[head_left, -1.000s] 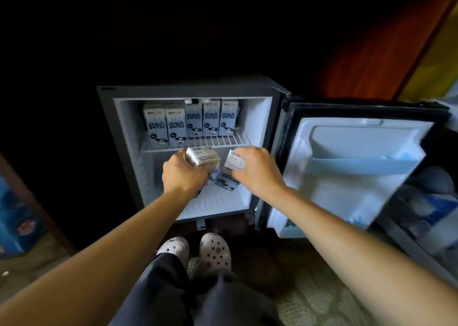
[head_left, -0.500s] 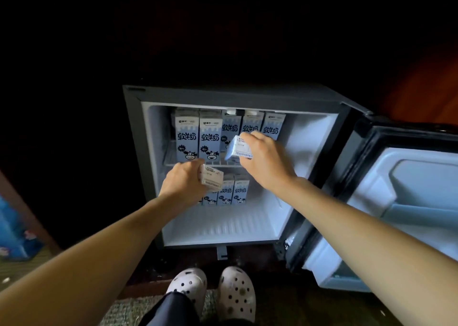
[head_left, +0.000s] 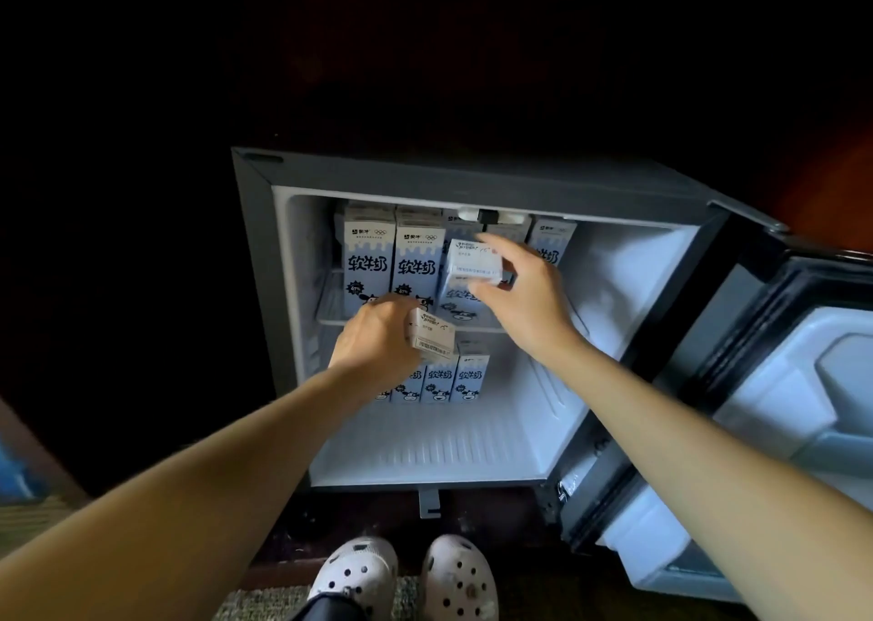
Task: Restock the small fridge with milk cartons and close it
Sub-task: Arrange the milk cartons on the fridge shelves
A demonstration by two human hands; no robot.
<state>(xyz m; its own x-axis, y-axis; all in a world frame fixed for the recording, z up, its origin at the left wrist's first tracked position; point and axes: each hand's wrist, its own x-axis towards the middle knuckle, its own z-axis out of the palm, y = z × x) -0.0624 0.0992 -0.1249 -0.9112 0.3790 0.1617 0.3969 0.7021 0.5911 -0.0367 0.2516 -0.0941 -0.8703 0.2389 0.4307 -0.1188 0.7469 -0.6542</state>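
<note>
Head view | fridge (head_left: 264, 261) open, cartons on both levels | left hand (head_left: 373, 342) grips carton (head_left: 432, 335) | right hand (head_left: 529, 299) grips another carton (head_left: 472, 261)

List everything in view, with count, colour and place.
Fridge: one, dark grey outside, white inside, centre.
Door: one, white-lined, open at right.
Shelf cartons: at least four visible, blue-white, upright on the upper shelf.
Floor cartons: at least three visible, blue-white, upright at the back of the fridge floor.
Held cartons: two, blue-white, one in each hand.
Clogs: two, white with dark spots, bottom centre.
Left hand: at lower compartment.
Right hand: at upper shelf.
</note>
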